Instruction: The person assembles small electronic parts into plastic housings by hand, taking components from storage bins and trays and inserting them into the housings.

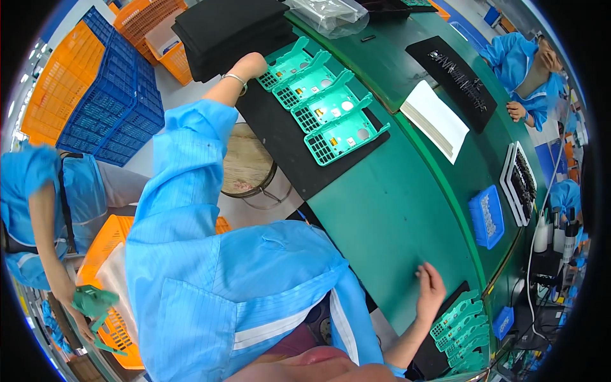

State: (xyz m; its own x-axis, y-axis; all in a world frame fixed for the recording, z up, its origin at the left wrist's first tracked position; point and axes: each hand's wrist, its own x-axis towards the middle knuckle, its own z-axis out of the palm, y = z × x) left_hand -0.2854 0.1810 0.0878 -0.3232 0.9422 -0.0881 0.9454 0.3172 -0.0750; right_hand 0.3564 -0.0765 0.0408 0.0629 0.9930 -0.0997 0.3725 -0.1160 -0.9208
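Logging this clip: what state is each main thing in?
Left hand: by the upper green parts, grip unclear
Right hand: empty, fingers bent
Upper green parts: four, in a row
Lower green parts: bunched together
Plastic bag: crumpled
Blue bin: holding pale parts
Paper: lying flat
Blue crates: stacked

Left hand at four teal housings, black mat beneath them; right hand loosely curled, over green tabletop

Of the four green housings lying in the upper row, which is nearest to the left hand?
The green housing at the row's upper-left end: the left hand is beside it, while the others lie farther toward lower right.
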